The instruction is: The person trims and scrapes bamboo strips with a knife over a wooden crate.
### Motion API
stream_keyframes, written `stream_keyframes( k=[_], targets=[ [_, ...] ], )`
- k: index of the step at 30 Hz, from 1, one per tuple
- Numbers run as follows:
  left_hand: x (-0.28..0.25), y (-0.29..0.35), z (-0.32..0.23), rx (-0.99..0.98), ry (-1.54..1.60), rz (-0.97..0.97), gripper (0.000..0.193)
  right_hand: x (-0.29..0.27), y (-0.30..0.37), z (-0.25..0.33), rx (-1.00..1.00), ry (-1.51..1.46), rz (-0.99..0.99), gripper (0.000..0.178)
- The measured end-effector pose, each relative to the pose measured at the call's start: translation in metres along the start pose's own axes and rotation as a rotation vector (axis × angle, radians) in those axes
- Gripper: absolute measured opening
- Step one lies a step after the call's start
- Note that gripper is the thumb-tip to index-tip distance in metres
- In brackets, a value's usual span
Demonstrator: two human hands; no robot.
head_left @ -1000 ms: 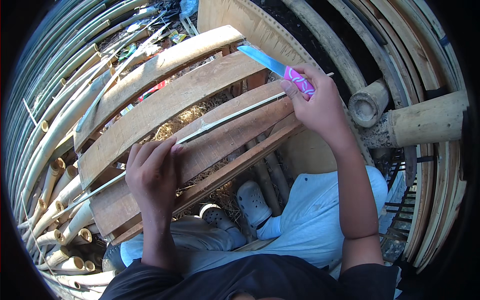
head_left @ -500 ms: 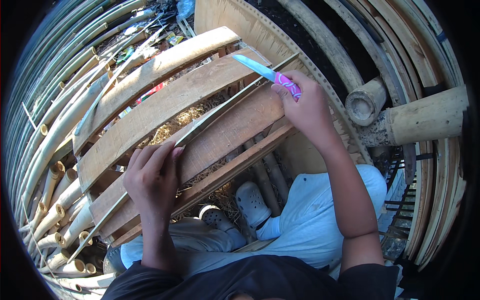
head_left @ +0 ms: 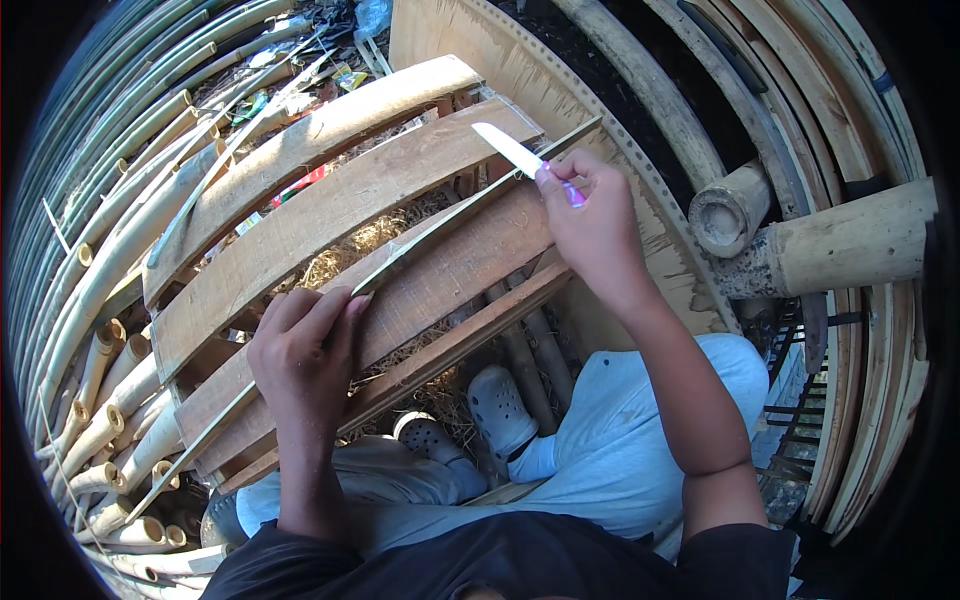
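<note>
My left hand (head_left: pixel 308 352) is closed around a long thin bamboo strip (head_left: pixel 425 243), which slants from the lower left to the upper right across a slatted wooden bench (head_left: pixel 345 235). In my right hand (head_left: pixel 592 222) is a knife (head_left: pixel 512 152) with a pink and white patterned handle, mostly covered by my fingers. Its pale blade points up and left, lying across the strip near the strip's far end. Whether the edge bites into the strip I cannot tell.
Many bamboo poles (head_left: pixel 110 230) lie stacked on the left. A curved plywood sheet (head_left: pixel 500 50) stands behind the bench, with thick bamboo (head_left: pixel 850 240) and long planks (head_left: pixel 850 400) at right. My clogs (head_left: pixel 500 410) rest below, amid straw and poles.
The knife and my right hand have shifted slightly down and left, and the blade has turned to catch bright light. My left hand stays nearly still on the strip.
</note>
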State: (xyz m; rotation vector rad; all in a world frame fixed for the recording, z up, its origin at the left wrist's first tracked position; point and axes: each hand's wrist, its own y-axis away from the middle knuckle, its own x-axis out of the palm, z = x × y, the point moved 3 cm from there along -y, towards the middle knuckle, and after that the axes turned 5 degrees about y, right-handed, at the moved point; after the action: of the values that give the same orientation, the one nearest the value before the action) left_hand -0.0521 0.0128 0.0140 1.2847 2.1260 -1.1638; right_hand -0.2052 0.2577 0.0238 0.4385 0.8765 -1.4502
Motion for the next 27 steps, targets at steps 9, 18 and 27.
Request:
stream_keyframes(
  k=[9,18,27],
  targets=[
    [0.000,0.000,0.001,0.004,0.013,0.010,0.018,0.005,0.009,0.011,-0.099,-0.007,0.020,0.020],
    [0.000,-0.002,0.000,-0.026,-0.025,0.008,0.015,-0.005,-0.008,0.010,0.051,-0.036,0.071,0.019],
    [0.002,0.000,0.000,-0.016,-0.024,0.005,0.016,0.001,0.008,0.021,0.000,0.015,0.082,0.019]
  ],
)
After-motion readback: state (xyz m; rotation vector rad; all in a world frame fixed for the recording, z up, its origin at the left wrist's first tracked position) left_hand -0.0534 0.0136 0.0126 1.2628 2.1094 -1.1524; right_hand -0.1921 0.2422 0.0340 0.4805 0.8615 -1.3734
